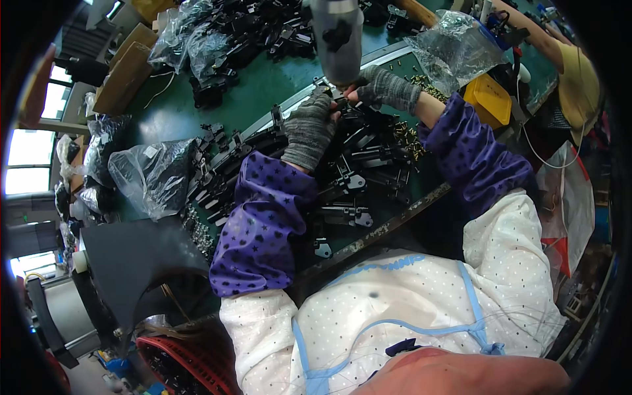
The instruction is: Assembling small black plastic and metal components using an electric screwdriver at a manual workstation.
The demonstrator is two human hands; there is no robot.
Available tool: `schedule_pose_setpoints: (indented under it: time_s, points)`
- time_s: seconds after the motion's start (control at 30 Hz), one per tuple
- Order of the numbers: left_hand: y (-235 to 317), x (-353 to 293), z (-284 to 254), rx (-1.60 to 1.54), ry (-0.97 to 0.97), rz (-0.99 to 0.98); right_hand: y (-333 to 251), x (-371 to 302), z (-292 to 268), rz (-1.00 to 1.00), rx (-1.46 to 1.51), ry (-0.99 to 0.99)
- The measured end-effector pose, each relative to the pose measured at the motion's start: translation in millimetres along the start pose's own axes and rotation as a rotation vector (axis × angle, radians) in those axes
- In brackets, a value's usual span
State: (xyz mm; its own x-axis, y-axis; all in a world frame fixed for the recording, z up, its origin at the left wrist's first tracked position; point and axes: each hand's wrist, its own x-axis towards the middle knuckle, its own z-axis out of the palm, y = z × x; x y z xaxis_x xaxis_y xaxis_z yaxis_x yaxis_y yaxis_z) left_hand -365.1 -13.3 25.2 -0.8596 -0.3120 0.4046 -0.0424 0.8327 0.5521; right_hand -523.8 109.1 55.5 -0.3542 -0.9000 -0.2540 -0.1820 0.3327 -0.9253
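Working both hands close together, fingertips nearly meeting at the lower end of a grey cylinder [338, 46]. Left hand [309, 133] and right hand [387, 87] both in grey fingerless gloves, fingers bent inward; can't tell whether either is clamped on a piece, contact spot too small and partly covered. Metal piece [322, 85] at the left fingertips, beside the cylinder's end. Black-and-metal parts [349, 180] heaped under and around the left hand, running toward the bench's near edge. Brass screws [409, 141] scattered below the right wrist, on the green bench [161, 108]. Metal rail [263, 122] crosses behind the left hand. Clear bag [155, 176] left of the parts; yellow bin [488, 100] right of the right forearm. Co-worker's arm [541, 41] upper right. Red basket [187, 359] lower left.
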Motion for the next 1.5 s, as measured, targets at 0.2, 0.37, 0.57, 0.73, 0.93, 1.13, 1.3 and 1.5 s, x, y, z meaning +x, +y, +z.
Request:
schedule_pose_setpoints:
  time_s: [0.2,0.37,0.57,0.73,0.93,1.13,1.3,1.5]
  points:
    - [-7.6,-8.7,8.7,0.08,0.039,-0.004,-3.8,9.9,2.9,-0.05,0.057,-0.073]
    - [-16.6,-9.8,11.9,-0.199,0.073,0.113,-8.0,11.9,5.7,0.026,-0.1,-0.122]
    - [-22.9,-10.6,9.5,-0.401,0.002,-0.058,-1.2,17.4,4.9,0.044,-0.091,-0.135]
    - [-32.0,-6.1,10.0,-0.384,-0.105,-0.027,-7.3,16.3,7.6,0.069,-0.2,-0.156]
    - [-17.9,2.6,4.6,-0.159,-0.228,-0.217,-67.8,-13.0,5.4,-0.619,-0.078,0.157]
    - [2.5,10.1,0.4,-0.117,-0.164,-0.226,-97.7,-0.7,31.9,-0.785,0.371,0.051]
    - [2.9,8.3,0.0,-0.146,-0.144,-0.21,-71.8,34.7,23.6,-0.862,0.55,0.255]
    - [1.6,9.3,2.6,-0.126,-0.185,-0.229,-39.2,56.0,15.4,-0.865,0.618,0.282]
